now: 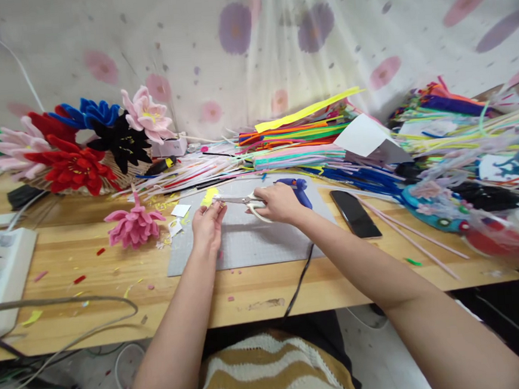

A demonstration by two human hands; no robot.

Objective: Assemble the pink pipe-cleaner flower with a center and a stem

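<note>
My left hand point(208, 224) is over the grey cutting mat point(245, 243), fingers pinched on a small yellow piece point(209, 196). My right hand point(279, 202) grips white-handled scissors point(242, 200), whose blades point left toward the yellow piece. Just behind my right hand lies a blue glue gun point(298, 189), its black cord running off the table's front edge.
A pink pipe-cleaner flower point(132, 226) lies left of the mat, and a basket of coloured flowers point(67, 151) stands at the back left. A black phone point(355, 213) rests right of the mat. Piles of pipe cleaners point(309, 136) fill the back and right. Scraps litter the wood.
</note>
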